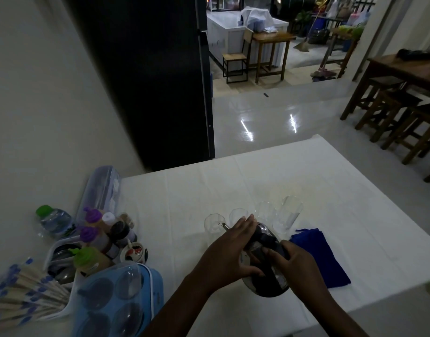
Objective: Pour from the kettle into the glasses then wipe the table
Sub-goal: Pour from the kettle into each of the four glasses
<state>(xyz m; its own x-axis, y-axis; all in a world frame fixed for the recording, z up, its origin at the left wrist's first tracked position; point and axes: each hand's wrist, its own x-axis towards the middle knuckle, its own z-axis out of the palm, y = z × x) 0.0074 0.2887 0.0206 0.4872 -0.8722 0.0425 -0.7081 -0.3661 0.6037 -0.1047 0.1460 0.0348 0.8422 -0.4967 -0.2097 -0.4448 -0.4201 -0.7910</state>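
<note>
- We see the table (282, 166), covered with a white cloth, which fills the lower middle and right of the frame; its far edge runs up toward the centre.
- At the lower left of the frame stands a light blue container (116, 300) with a clear domed lid, and just beside it, further left, a bundle of wrapped chopsticks (22, 290) in a white tray.
- The blue cloth (323, 259) lies flat on the table, right of centre in the lower part of the frame, just beside the right hand.
- The kettle (265, 263) is in the lower centre, tilted, with its thin spout pointing to the upper left, toward the leftmost glass. We cannot tell if liquid comes out.
- Our left hand (231, 254) lies against the left side of the kettle, fingers stretched toward the lid and thumb under the body; it supports the kettle.
- Our right hand (296, 266) is closed around the dark handle of the kettle.
- Four clear glasses (288, 214) stand upright in a row just above the kettle, rising toward the right. They look empty, but the dim light makes this unsure.
- At the left, sauce bottles (92, 229) with purple and green caps stand close together, and a water bottle (54, 220) is near them.
</note>
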